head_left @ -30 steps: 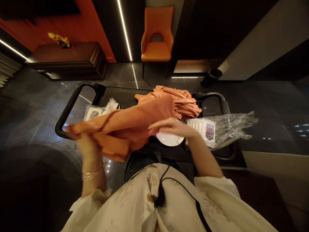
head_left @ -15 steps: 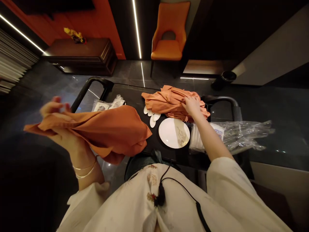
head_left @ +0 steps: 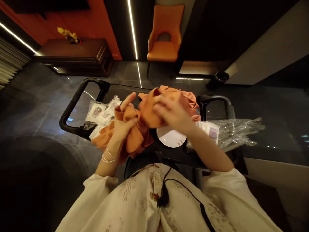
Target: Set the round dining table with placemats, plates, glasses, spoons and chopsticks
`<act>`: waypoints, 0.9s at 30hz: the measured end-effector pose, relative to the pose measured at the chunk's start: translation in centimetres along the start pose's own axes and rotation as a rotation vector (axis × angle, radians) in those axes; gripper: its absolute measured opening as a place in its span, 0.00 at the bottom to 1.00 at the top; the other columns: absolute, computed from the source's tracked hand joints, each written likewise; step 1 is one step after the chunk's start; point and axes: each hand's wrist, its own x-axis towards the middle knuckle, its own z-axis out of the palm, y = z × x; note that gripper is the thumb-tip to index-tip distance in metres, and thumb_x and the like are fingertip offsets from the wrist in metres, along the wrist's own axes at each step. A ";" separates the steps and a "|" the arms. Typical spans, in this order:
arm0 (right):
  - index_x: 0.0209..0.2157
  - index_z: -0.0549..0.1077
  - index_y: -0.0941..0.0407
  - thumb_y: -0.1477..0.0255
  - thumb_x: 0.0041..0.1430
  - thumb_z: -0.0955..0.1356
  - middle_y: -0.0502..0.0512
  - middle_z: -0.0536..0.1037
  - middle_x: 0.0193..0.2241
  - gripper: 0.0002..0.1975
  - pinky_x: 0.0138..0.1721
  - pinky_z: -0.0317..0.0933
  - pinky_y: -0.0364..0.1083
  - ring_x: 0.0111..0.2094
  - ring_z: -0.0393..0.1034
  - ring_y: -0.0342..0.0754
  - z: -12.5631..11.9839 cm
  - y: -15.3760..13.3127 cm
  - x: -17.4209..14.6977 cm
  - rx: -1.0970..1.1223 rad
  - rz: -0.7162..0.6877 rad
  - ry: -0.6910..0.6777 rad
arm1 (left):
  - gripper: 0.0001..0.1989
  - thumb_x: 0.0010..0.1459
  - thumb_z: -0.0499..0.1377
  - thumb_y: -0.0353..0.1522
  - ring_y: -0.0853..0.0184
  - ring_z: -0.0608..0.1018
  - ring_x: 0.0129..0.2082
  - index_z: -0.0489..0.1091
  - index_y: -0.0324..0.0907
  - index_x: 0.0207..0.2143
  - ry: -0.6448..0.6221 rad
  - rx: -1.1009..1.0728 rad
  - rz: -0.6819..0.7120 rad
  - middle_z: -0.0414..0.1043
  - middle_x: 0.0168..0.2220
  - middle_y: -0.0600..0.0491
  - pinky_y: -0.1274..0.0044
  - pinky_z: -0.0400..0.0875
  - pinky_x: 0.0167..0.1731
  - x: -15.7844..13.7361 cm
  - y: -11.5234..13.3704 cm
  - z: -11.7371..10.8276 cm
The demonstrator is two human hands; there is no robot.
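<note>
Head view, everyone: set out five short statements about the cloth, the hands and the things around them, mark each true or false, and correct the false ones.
1. The left hand grips bunched orange cloth. True.
2. A white plate sits on the black trolley. True.
3. The right hand is gripping the white plate. False: it is at the orange cloth, its exact grip blurred.
4. The chair beyond the black trolley is blue. False: it is orange.
5. Clear plastic lies to the right of the white plate. True.
</note>
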 end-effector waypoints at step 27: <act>0.46 0.70 0.66 0.74 0.63 0.60 0.75 0.70 0.45 0.15 0.44 0.54 0.52 0.46 0.61 0.60 4.3 22.6 -0.6 -1.217 0.436 -0.332 | 0.16 0.39 0.69 0.34 0.71 0.72 0.28 0.65 0.44 0.26 0.304 -0.233 -0.045 0.67 0.26 0.59 0.77 0.70 0.36 -2.4 0.6 -5.8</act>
